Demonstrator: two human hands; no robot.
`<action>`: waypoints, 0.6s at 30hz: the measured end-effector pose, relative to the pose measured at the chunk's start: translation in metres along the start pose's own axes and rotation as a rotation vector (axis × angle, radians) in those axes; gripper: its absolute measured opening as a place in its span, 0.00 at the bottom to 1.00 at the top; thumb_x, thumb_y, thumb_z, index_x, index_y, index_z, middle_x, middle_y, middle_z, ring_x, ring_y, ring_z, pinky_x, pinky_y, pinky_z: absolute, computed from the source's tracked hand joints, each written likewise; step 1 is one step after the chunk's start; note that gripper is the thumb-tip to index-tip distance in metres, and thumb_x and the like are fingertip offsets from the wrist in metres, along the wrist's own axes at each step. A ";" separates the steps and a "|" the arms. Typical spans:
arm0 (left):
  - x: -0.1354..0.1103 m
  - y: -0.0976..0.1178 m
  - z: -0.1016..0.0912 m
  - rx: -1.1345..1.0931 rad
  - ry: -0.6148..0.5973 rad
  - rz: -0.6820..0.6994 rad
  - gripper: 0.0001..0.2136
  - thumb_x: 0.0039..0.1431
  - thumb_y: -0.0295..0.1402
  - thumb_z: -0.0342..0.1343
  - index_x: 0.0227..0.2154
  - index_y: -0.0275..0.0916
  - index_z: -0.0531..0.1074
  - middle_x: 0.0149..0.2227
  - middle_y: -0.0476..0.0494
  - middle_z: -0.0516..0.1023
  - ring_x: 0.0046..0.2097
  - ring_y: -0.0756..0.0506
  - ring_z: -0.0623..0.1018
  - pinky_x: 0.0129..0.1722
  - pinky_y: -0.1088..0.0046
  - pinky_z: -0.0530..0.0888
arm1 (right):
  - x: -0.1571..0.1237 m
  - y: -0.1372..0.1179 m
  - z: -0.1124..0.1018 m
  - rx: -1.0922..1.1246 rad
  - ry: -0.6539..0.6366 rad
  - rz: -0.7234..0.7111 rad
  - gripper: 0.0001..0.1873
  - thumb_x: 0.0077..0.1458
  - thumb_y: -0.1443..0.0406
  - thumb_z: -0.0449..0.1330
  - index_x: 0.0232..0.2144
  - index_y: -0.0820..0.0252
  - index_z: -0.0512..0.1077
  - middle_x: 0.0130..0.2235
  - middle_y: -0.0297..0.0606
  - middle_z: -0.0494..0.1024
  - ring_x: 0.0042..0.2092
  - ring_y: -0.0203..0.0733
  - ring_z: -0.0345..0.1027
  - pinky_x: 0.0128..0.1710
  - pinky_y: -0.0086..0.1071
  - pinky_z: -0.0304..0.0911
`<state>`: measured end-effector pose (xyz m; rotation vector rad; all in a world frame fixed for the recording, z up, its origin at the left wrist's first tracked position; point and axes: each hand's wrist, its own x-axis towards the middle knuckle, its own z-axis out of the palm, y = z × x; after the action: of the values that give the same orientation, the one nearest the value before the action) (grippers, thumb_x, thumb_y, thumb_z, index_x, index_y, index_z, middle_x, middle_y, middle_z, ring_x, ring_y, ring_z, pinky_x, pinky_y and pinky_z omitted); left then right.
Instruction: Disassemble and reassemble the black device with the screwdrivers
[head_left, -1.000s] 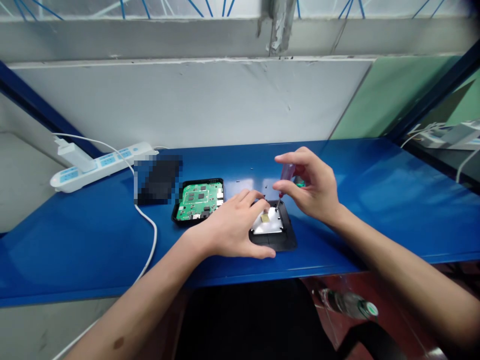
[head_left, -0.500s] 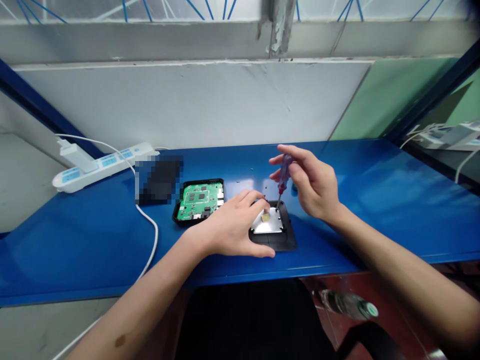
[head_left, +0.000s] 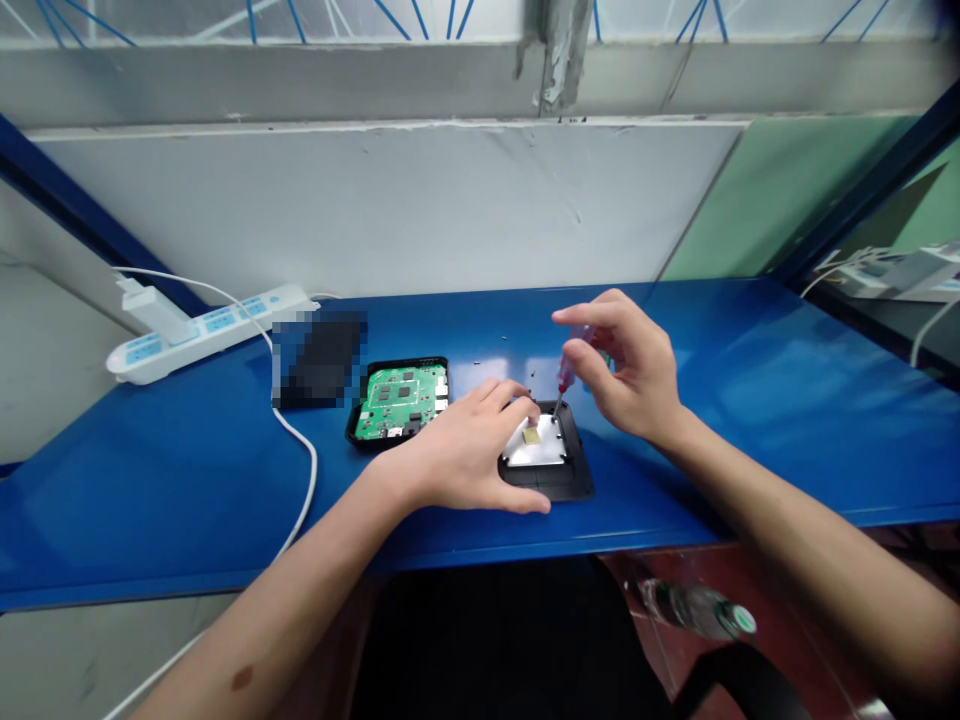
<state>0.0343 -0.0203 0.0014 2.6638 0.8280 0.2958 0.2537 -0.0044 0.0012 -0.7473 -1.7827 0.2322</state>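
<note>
My right hand [head_left: 630,365] is closed around the clear purplish handle of a screwdriver [head_left: 565,375]. The screwdriver stands nearly upright, its tip at the upper right corner of a silver metal plate [head_left: 540,452]. That plate, with a small tan square pad [head_left: 531,436] on it, lies inside a black plastic cover [head_left: 577,482] flat on the table. My left hand [head_left: 476,445] holds the cover down, thumb along its near edge and fingers over its left side. Just left of it sits a black case with a green circuit board [head_left: 397,400].
Tiny screws [head_left: 476,363] lie on the blue table [head_left: 675,320] beyond my hands. A white power strip [head_left: 217,325] with a plugged-in charger [head_left: 154,310] is at the back left. A white cable [head_left: 311,460] crosses the table's left side. Beside the case lies a blurred dark object [head_left: 322,360].
My right hand's fingers have shifted round the screwdriver handle, now covering more of it. The tip stays at the same corner. My left hand and the cover have not moved.
</note>
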 end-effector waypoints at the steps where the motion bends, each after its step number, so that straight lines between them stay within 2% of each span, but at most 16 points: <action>1: 0.000 0.000 0.000 -0.003 0.000 0.002 0.33 0.49 0.55 0.67 0.52 0.40 0.68 0.55 0.38 0.70 0.56 0.34 0.70 0.55 0.53 0.71 | 0.000 -0.001 -0.001 0.004 -0.006 0.002 0.14 0.65 0.63 0.58 0.51 0.50 0.75 0.40 0.36 0.75 0.32 0.35 0.73 0.33 0.33 0.75; 4: 0.000 0.000 0.000 -0.004 -0.004 0.006 0.33 0.49 0.55 0.67 0.52 0.40 0.68 0.55 0.38 0.70 0.56 0.34 0.70 0.55 0.54 0.71 | -0.001 -0.002 -0.001 0.017 -0.035 -0.010 0.21 0.68 0.66 0.50 0.60 0.47 0.70 0.49 0.37 0.79 0.36 0.36 0.78 0.37 0.36 0.77; 8: 0.001 0.001 -0.001 -0.001 -0.008 0.007 0.33 0.49 0.55 0.68 0.52 0.39 0.68 0.54 0.38 0.70 0.55 0.34 0.70 0.55 0.55 0.71 | -0.001 -0.001 -0.001 -0.015 -0.019 -0.049 0.27 0.65 0.70 0.52 0.63 0.45 0.67 0.49 0.36 0.81 0.37 0.37 0.79 0.36 0.36 0.78; 11: 0.000 0.001 -0.001 -0.005 -0.004 0.004 0.33 0.49 0.55 0.68 0.51 0.40 0.68 0.54 0.39 0.71 0.55 0.34 0.70 0.55 0.55 0.71 | 0.001 -0.001 0.000 -0.053 0.013 -0.077 0.25 0.62 0.69 0.59 0.60 0.46 0.71 0.42 0.36 0.80 0.36 0.38 0.76 0.36 0.36 0.77; 14: 0.000 0.000 -0.001 -0.006 -0.003 0.003 0.32 0.49 0.55 0.68 0.51 0.40 0.68 0.54 0.38 0.70 0.55 0.34 0.70 0.54 0.54 0.71 | 0.003 0.000 0.000 -0.080 0.035 -0.045 0.18 0.58 0.65 0.66 0.51 0.47 0.77 0.35 0.35 0.74 0.34 0.38 0.71 0.33 0.36 0.76; 18: 0.000 0.000 0.000 -0.002 0.000 0.002 0.33 0.49 0.55 0.67 0.51 0.41 0.68 0.54 0.38 0.70 0.56 0.33 0.69 0.54 0.53 0.71 | 0.003 0.000 -0.001 -0.052 0.008 -0.019 0.14 0.56 0.60 0.69 0.45 0.50 0.77 0.34 0.33 0.72 0.31 0.37 0.68 0.31 0.35 0.75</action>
<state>0.0342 -0.0200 0.0011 2.6627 0.8251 0.2964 0.2540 -0.0028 0.0033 -0.7665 -1.7930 0.1709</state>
